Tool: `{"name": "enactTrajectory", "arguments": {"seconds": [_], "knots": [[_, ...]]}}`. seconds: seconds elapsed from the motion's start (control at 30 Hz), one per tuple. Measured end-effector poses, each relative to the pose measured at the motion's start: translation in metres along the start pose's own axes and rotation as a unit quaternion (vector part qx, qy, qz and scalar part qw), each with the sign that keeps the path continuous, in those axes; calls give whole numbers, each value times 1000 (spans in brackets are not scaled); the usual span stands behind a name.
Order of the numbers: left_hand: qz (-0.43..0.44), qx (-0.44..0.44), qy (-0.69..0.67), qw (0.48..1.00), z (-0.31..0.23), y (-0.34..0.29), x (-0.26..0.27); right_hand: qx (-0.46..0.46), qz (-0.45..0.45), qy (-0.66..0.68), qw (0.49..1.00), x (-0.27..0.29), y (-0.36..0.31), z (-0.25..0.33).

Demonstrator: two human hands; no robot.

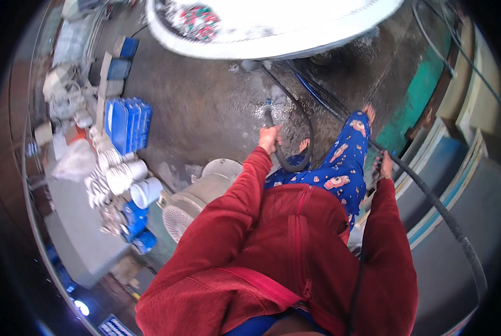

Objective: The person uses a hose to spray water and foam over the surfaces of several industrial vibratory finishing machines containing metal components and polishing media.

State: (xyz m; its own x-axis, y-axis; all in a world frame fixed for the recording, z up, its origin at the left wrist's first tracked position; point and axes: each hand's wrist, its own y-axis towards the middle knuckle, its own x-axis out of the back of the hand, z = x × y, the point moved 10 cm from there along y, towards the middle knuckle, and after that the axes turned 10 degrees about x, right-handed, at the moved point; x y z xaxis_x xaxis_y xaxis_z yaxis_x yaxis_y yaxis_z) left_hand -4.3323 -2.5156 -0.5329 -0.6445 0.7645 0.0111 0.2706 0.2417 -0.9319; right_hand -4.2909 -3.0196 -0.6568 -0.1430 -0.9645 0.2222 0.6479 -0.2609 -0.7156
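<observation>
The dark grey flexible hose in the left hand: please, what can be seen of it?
The dark grey flexible hose looks rubbery. The bare left hand grips it near its end, which points away from the person over the wet brown floor. Behind the hand it bends round, then disappears below the large white tub.

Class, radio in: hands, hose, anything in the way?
Left hand gripping dark hose near its end, over wet floor. Right hand at long hose. Dark hose's loop close to left foot.
</observation>
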Motion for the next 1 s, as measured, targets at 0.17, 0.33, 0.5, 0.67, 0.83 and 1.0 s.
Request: {"name": "enactTrajectory", "arguments": {"seconds": [0.17,0.33,0.5,0.67,0.83,1.0], "knots": [[35,7,-89,995,8,-31,109,55,92,-27,994,-33,-28,13],[60,-24,-72,995,-3,-91,135,100,221,-266,933,-103,-85,74],[73,-62,-119,988,-15,-80,140,119,264,-382,878,-136,-102,113],[-56,-142,-198,968,-24,-103,162,142,263,-426,854,-146,-98,156],[-108,-186,-156,964,-41,-117,201,75,232,-475,845,-162,-102,156],[-52,-262,-223,937,-109,-170,240,85,294,-487,818,-243,-106,148]]}}
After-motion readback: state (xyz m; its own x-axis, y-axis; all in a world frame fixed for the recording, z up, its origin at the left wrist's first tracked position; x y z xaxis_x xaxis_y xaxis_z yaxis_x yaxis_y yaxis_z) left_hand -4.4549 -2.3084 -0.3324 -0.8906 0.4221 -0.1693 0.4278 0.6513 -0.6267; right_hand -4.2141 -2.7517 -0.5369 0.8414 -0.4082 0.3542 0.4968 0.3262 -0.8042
